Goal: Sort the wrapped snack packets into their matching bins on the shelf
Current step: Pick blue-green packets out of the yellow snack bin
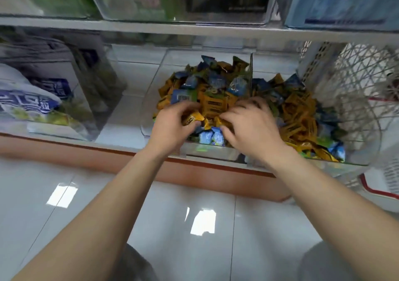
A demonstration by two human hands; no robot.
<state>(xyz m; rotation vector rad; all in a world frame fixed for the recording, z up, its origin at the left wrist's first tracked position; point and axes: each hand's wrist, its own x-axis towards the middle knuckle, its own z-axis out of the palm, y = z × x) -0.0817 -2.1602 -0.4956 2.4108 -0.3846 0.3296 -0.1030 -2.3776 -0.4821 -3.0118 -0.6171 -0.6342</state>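
Two clear plastic bins sit side by side on the lower shelf, both heaped with mixed yellow and blue snack packets. Both my hands are down in the left bin (151, 99). My left hand (172, 125) curls its fingers round a yellow packet (193, 117) at the front of the heap. My right hand (248, 127) lies on the pile with bent fingers, its tips among yellow packets (212, 104); whether it grips one is blurred. Blue packets (210, 137) lie under both hands. The right bin (356, 162) holds a similar mix (300, 116).
A white lattice basket (356, 82) with a red-trimmed part stands right of the bins. Another clear bin (90, 116) with white and blue bags sits at left. Bins on the upper shelf (194, 29) hang just above. Glossy tiled floor lies below the shelf's orange edge (108, 157).
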